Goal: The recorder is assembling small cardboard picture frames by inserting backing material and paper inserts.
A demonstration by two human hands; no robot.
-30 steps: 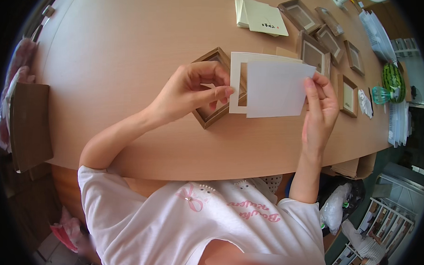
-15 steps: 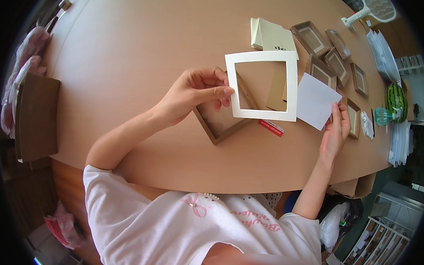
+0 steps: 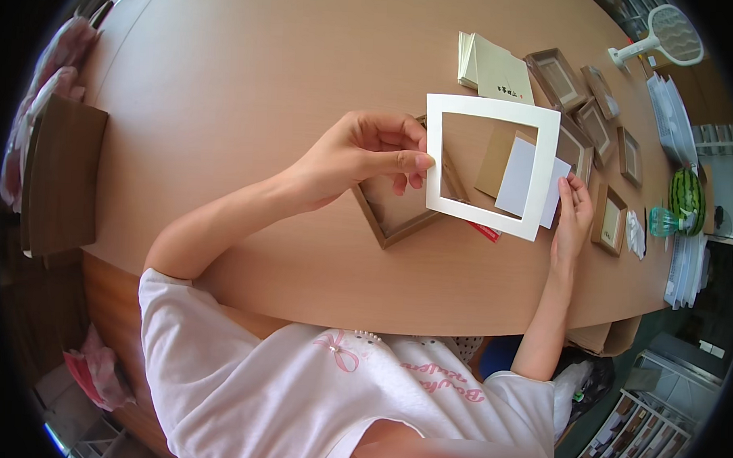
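Observation:
My left hand (image 3: 373,152) pinches the left side of a white square picture mount (image 3: 492,110) with a large window cut in it, held up above the table. Between the thumb and fingers of my right hand (image 3: 574,216) is a white square card (image 3: 514,176). The card sits behind the mount, partly seen through its window. Under my left hand a brown wooden picture frame (image 3: 372,219) lies on the table, partly covered by the hand and mount. A tan board (image 3: 491,162) shows through the window. A red strip (image 3: 485,231) peeks out below the mount.
A stack of cream cards (image 3: 497,68) lies beyond the mount. Several small wooden frames (image 3: 556,78) spread along the right. Farther right are a watermelon (image 3: 686,196), a green plastic bottle (image 3: 664,222), white trays (image 3: 671,118) and an electric fly swatter (image 3: 672,38). A cardboard box (image 3: 62,174) stands left.
The mount has moved right and tilted slightly in my left hand. It now overlaps the white card, which was beside it before and has shifted a little left behind the window.

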